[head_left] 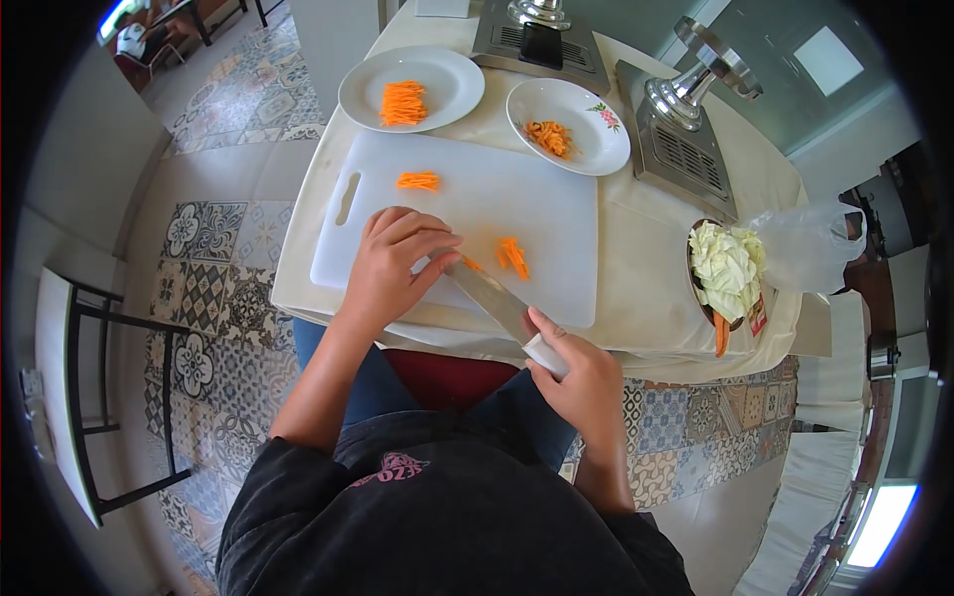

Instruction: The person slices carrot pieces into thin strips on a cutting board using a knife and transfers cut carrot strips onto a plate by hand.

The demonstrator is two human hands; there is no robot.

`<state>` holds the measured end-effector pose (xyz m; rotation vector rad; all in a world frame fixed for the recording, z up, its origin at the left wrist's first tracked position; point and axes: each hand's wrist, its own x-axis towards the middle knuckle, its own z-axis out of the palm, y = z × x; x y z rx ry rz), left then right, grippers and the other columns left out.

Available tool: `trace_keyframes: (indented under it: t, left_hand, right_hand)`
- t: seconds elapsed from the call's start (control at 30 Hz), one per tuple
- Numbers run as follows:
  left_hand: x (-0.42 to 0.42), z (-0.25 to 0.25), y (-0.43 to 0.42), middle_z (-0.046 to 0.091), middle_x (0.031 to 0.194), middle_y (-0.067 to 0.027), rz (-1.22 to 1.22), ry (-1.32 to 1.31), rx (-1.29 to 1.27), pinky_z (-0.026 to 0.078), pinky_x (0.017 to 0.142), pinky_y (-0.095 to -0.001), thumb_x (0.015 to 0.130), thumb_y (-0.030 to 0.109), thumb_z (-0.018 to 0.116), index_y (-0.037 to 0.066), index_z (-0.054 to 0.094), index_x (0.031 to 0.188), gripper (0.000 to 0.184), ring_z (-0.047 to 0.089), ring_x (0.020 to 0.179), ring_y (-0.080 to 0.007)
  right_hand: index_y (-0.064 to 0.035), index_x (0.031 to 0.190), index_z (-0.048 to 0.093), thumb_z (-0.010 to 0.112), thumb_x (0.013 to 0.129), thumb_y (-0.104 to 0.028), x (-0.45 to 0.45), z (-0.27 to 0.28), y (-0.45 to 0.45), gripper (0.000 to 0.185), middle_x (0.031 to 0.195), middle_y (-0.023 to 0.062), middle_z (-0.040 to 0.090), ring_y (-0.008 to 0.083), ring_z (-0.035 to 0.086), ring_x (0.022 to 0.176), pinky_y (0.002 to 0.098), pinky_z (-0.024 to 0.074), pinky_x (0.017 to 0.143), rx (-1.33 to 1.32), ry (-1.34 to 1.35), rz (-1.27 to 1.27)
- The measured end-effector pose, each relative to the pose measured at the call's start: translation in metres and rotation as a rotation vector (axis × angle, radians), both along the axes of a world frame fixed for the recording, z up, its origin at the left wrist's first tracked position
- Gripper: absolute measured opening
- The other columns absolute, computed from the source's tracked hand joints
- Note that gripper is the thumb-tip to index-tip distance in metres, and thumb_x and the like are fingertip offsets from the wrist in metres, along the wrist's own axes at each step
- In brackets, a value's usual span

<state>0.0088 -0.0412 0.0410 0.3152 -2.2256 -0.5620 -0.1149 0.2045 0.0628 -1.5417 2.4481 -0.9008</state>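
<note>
A: Surface?

B: Cream tablecloth (651, 243), creased and hanging in folds at the near edge. On top, white cutting board (447, 223), with small carrot bundle (418, 181) at upper left and loose carrot sticks (513, 258) nearer the right side.

A: Hands?

B: Right hand (578, 382) closed round the pale handle of the knife (494, 301), blade slanting over the near part of the board. Left hand (409, 260) narrow, fingers bent, fingertips at the blade's tip. Cannot tell if pinching anything.

A: Beyond the board?

B: Plate (449, 89) with a carrot pile (403, 102). To its right, flowered dish (588, 109) with carrot scraps (550, 138). Farther right, two metal stands, one far (571, 68), one near (686, 159). Then cabbage (727, 270), whole carrot (721, 336), clear bag (807, 243).

A: Room?

B: Patterned tiles (238, 298) underfoot, side table (60, 387) at left, seated person (139, 40) far off, bright window (882, 524) at lower right.
</note>
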Motion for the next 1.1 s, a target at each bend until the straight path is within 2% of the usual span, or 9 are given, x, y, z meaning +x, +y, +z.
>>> trace_keyframes:
  t: [0.07,0.17,0.37,0.57,0.67,0.77,0.87,0.9,1.1]
  left_hand:
    - [-0.002,0.01,-0.008,0.071,0.091,-0.0013,-0.178,-0.143,-0.025,0.046,0.092,-0.0394,0.076,0.011,0.081,0.009,0.075,0.092,0.016,0.063,0.09,-0.0235]
    - [-0.004,0.013,-0.012,0.071,0.09,0.0,-0.282,-0.271,0.015,0.043,0.097,-0.0399,0.078,0.013,0.079,0.011,0.076,0.091,0.014,0.062,0.09,-0.023]
    - [-0.01,0.011,-0.016,0.07,0.087,0.0008,-0.315,-0.416,-0.007,0.043,0.1,-0.04,0.078,0.012,0.075,0.012,0.075,0.084,0.006,0.061,0.094,-0.0219]
    - [-0.012,0.008,-0.024,0.068,0.082,-0.0016,-0.135,-0.318,-0.022,0.043,0.101,-0.0408,0.079,0.008,0.073,0.009,0.072,0.08,0.002,0.062,0.09,-0.0242]
    - [-0.014,0.003,-0.027,0.069,0.082,-0.0021,-0.158,-0.331,0.001,0.044,0.101,-0.0409,0.079,0.008,0.073,0.009,0.073,0.082,0.003,0.062,0.089,-0.0243]
    - [-0.014,0.001,-0.022,0.07,0.081,-0.0033,-0.16,-0.33,0.008,0.044,0.1,-0.0412,0.079,0.009,0.075,0.009,0.074,0.081,0.002,0.063,0.087,-0.0238]
    - [-0.007,0.003,-0.007,0.07,0.08,-0.0047,-0.04,-0.31,0.043,0.044,0.099,-0.0403,0.079,0.009,0.076,0.009,0.075,0.08,0.001,0.063,0.083,-0.0232]
    - [-0.005,0.001,-0.001,0.07,0.079,-0.0049,0.001,-0.298,0.047,0.044,0.098,-0.0404,0.079,0.009,0.076,0.009,0.076,0.08,0.002,0.063,0.082,-0.0234]
    - [0.007,-0.018,0.029,0.068,0.078,-0.0051,0.142,-0.229,0.144,0.044,0.09,-0.0405,0.079,0.009,0.076,0.007,0.078,0.086,0.008,0.061,0.079,-0.0243]
  right_hand:
    - [-0.0278,0.139,0.062,0.076,0.079,-0.014,0.001,0.0,0.001,0.063,0.081,0.0062,0.067,0.027,0.067,0.072,0.038,0.0529,0.063,0.023,0.026,-0.003]
    - [-0.0287,0.14,0.061,0.076,0.079,-0.014,0.002,-0.001,0.002,0.064,0.081,0.0055,0.067,0.0266,0.067,0.071,0.0381,0.0529,0.063,0.039,0.027,-0.007]
    - [-0.0302,0.141,0.06,0.076,0.079,-0.015,0.002,-0.002,0.009,0.066,0.083,0.0041,0.069,0.0258,0.067,0.071,0.038,0.0534,0.063,0.057,0.055,0.019]
    - [-0.0289,0.142,0.059,0.079,0.075,-0.017,0.0,0.016,0.032,0.071,0.082,0.0075,0.07,0.0276,0.068,0.071,0.0388,0.0537,0.064,0.174,-0.06,-0.008]
    - [-0.0279,0.142,0.059,0.081,0.071,-0.017,-0.006,0.024,0.053,0.075,0.081,0.0099,0.07,0.0294,0.069,0.071,0.0385,0.0539,0.064,0.219,-0.17,-0.039]
    - [-0.0192,0.14,0.062,0.083,0.067,-0.007,-0.01,0.033,0.07,0.077,0.071,0.0109,0.068,0.027,0.064,0.06,0.0337,0.0504,0.062,0.156,-0.156,-0.06]
    - [-0.0235,0.137,0.064,0.084,0.066,-0.01,-0.018,0.041,0.088,0.074,0.089,0.012,0.073,0.0311,0.07,0.073,0.0373,0.0547,0.066,0.239,-0.185,-0.155]
    - [-0.021,0.134,0.066,0.083,0.066,-0.01,-0.019,0.044,0.089,0.071,0.095,0.0119,0.074,0.0308,0.07,0.074,0.0375,0.0547,0.067,0.194,-0.156,-0.152]
    - [-0.0209,0.133,0.066,0.083,0.067,-0.01,-0.022,0.047,0.087,0.069,0.094,0.0125,0.073,0.0315,0.07,0.077,0.0382,0.0548,0.069,0.244,-0.122,-0.16]
